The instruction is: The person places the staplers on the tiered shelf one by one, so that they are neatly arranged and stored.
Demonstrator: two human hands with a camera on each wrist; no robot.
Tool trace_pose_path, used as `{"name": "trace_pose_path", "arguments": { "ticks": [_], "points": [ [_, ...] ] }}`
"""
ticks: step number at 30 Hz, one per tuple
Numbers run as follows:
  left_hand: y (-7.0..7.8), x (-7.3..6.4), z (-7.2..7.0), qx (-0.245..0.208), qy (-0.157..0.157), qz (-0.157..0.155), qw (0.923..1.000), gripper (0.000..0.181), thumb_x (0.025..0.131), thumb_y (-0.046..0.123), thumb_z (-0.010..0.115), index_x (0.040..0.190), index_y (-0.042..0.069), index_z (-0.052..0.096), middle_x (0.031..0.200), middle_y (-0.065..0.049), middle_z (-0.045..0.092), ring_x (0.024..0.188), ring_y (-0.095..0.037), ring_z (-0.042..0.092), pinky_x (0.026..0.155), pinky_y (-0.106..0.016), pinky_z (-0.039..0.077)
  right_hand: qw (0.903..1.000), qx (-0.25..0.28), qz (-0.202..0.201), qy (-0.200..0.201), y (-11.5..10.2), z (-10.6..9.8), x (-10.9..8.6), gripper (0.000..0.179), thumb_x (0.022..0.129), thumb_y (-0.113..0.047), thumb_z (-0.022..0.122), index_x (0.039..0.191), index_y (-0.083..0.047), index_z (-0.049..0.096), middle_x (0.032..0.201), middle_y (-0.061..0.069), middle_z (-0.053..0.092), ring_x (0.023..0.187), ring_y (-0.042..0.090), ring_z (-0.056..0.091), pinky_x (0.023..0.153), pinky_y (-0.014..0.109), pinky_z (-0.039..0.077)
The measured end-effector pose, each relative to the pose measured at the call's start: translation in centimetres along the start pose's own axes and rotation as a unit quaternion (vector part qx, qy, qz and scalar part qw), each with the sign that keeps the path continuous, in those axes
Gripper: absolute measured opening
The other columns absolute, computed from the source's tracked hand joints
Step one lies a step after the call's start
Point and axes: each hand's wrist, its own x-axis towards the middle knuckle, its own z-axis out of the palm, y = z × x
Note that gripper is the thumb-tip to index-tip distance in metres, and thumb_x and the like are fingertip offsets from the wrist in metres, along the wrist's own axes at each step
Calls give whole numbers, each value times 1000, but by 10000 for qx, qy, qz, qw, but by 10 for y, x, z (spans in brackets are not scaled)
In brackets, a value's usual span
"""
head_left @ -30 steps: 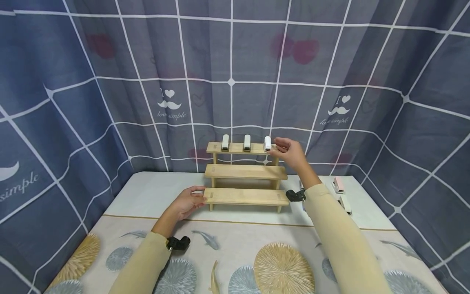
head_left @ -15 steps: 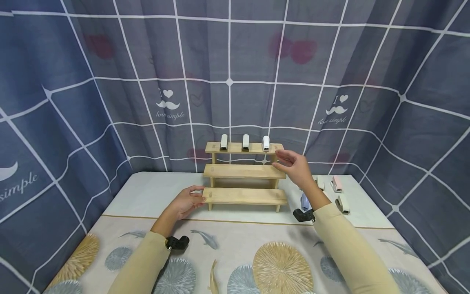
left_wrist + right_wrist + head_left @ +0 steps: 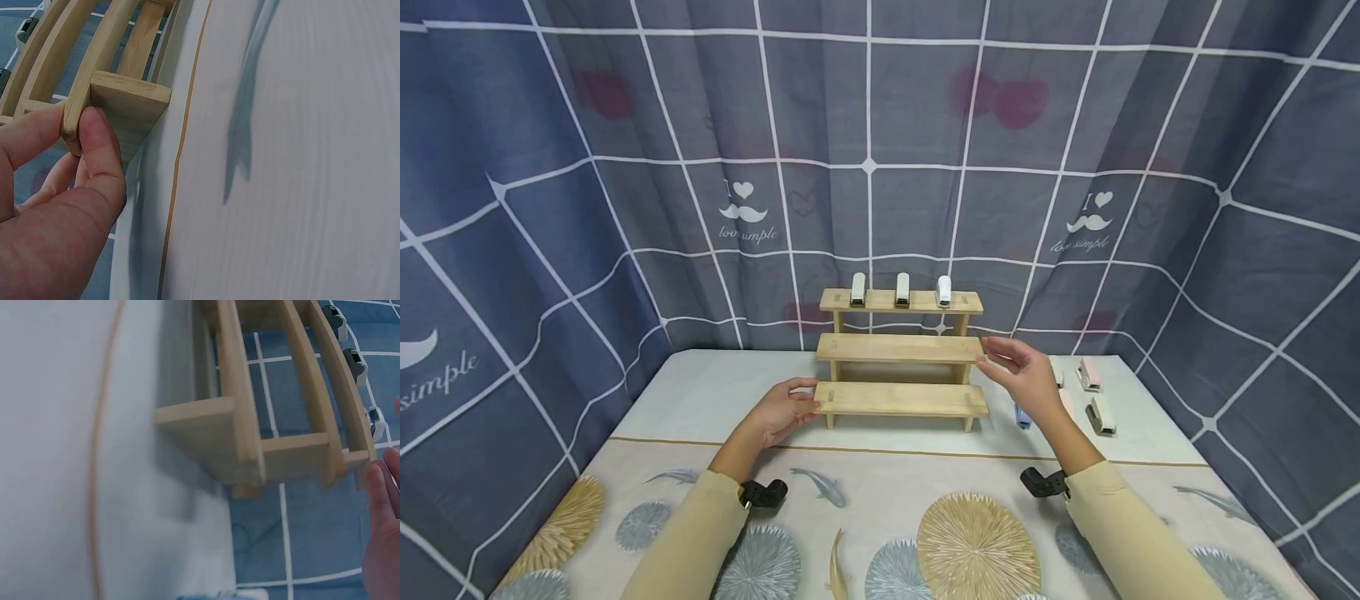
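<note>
A three-tier wooden stand (image 3: pixel 901 398) is in the middle of the head view. On its top tier three small staplers stand apart in a row: a whitish one (image 3: pixel 858 289) at left, another whitish one (image 3: pixel 902 290) in the middle, and a white one (image 3: pixel 943 291) at right. My left hand (image 3: pixel 780 412) pinches the left end of the bottom tier; in the left wrist view, thumb (image 3: pixel 99 134) and forefinger sit either side of the board end (image 3: pixel 76 122). With nothing in its loosely bent fingers, my right hand (image 3: pixel 1028 377) is beside the right end of the middle tier.
Right of the stand on the white surface lie more staplers: a blue one (image 3: pixel 1022 416), a pink one (image 3: pixel 1088 374) and a cream one (image 3: pixel 1101 414), others partly behind my right hand. A checked curtain (image 3: pixel 820 208) hangs behind. Patterned cloth (image 3: pixel 887 500) covers the front.
My right hand has left the white stapler at the top right and moved down and to the right. My left hand stays on the stand's bottom tier.
</note>
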Motion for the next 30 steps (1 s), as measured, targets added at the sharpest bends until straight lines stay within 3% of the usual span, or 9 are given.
{"name": "trace_pose_path", "arguments": {
  "ticks": [6,9,13,24,30],
  "points": [
    [0,-1,0,-19,26,-15,10000,59,96,-8,62,150,-8,38,107,-10,66,87,-10,67,81,-24,59,9990,-406,77,156,7,-10,-21,46,91,-21,80,132,-5,66,137,16,66,123,35,66,95,19,56],
    [0,-1,0,-11,9,13,10000,60,96,-7,62,150,-8,37,109,-11,65,88,-11,67,83,-24,59,9979,-601,9,257,10,-16,-30,44,91,-21,79,130,-6,68,134,16,67,117,18,69,97,23,56],
    [0,-1,0,13,15,24,10000,59,96,-7,62,150,-8,38,109,-11,65,89,-11,67,83,-24,59,9978,-584,-85,316,14,-24,-40,41,91,-15,78,129,-2,68,133,21,67,109,-2,68,94,18,56],
    [-1,0,0,-4,-9,-5,10000,59,96,-7,62,150,-7,38,107,-9,65,88,-11,67,81,-23,59,9951,-709,46,684,29,-51,-67,41,89,-8,79,127,2,68,129,27,67,103,-10,65,90,12,55],
    [-1,0,0,-12,-24,53,10000,59,96,-7,62,150,-8,38,107,-10,66,88,-11,67,82,-24,59,9899,-1006,221,979,36,-72,-78,39,89,-12,80,124,1,70,127,23,69,104,-7,66,90,10,54]
  ]
}}
